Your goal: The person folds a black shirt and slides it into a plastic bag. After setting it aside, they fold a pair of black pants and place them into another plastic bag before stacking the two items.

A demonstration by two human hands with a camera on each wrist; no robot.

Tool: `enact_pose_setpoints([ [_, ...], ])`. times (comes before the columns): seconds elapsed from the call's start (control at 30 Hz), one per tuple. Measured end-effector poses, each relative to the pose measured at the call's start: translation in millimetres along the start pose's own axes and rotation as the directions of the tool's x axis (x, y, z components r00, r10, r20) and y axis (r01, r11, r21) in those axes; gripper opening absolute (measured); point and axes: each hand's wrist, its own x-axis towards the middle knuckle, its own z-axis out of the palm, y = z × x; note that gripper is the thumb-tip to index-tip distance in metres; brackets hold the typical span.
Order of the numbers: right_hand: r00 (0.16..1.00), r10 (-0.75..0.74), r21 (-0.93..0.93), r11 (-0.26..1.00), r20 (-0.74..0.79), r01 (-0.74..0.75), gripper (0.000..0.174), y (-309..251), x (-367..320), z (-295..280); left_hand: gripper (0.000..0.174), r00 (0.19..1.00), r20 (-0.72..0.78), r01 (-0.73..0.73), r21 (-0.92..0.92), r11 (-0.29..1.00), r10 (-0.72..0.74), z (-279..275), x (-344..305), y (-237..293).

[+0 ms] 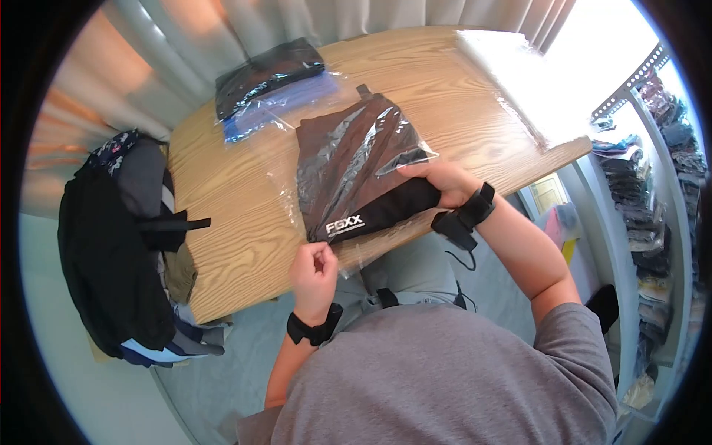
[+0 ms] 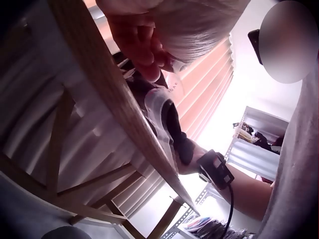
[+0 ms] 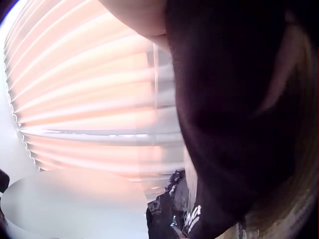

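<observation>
A folded dark brown garment (image 1: 348, 152) lies at the table's near edge, mostly inside a clear plastic bag (image 1: 286, 194). Its black band (image 1: 397, 209) carries white FGXX lettering and faces the person. My left hand (image 1: 313, 276) has curled fingers pinching the near left corner, beside the lettering; exactly which layer is pinched I cannot tell. At the other end of the band, my right hand (image 1: 447, 183) grips the black fabric, thumb and fingers on either side. Black fabric (image 3: 224, 114) fills much of the right wrist view and hides most of that hand.
Another bagged dark garment (image 1: 271, 74) lies at the table's far left, over blue-edged plastic. Clear plastic bags (image 1: 512, 81) are stacked at the far right. Dark clothes (image 1: 111, 245) hang over something left of the wooden table (image 1: 233, 245). Shelves (image 1: 645, 215) of packed garments stand right.
</observation>
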Motion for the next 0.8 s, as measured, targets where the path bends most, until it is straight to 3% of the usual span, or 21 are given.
enact_pose_setpoints([
  [0.07,0.982,-0.184,0.149,0.971,-0.040,0.188,0.017,13,-8,1,0.010,0.997,0.018,-0.071,0.011,0.997,0.071,3,-5,-1],
  [0.1,0.961,-0.241,0.156,0.953,-0.138,0.261,0.017,19,-22,4,0.011,0.990,0.028,-0.136,0.040,0.990,0.135,7,-7,1],
  [0.23,0.902,-0.369,0.202,0.888,-0.225,0.414,0.022,44,-45,-14,0.013,0.979,0.092,-0.185,0.003,0.983,0.183,25,-5,11],
  [0.37,0.923,-0.350,0.163,0.913,-0.160,0.374,0.025,47,-84,-34,0.014,0.960,0.182,-0.202,-0.077,0.976,0.213,39,6,20],
  [0.4,0.940,-0.315,0.187,0.923,-0.130,0.335,0.026,48,-89,-37,0.014,0.947,0.188,-0.242,-0.110,0.964,0.259,41,8,22],
  [0.5,0.968,-0.245,0.271,0.930,-0.046,0.248,0.028,50,-94,-48,0.014,0.951,0.216,-0.191,-0.149,0.970,0.221,42,9,25],
  [0.53,0.964,-0.248,0.320,0.909,-0.092,0.265,0.028,65,-80,-68,0.014,0.950,0.219,-0.193,-0.145,0.971,0.221,41,12,24],
  [0.67,0.937,-0.313,0.468,0.812,-0.156,0.349,0.028,67,-70,-47,0.012,0.973,0.197,-0.087,-0.150,0.985,0.116,38,10,21],
  [0.73,0.926,-0.346,0.505,0.779,-0.149,0.372,0.031,68,-69,-37,0.011,0.973,0.215,-0.053,-0.117,0.992,0.077,37,8,16],
  [0.8,0.927,-0.357,0.597,0.721,-0.118,0.353,0.023,80,-44,-53,0.011,0.976,0.201,-0.081,-0.045,0.996,0.089,39,5,18],
])
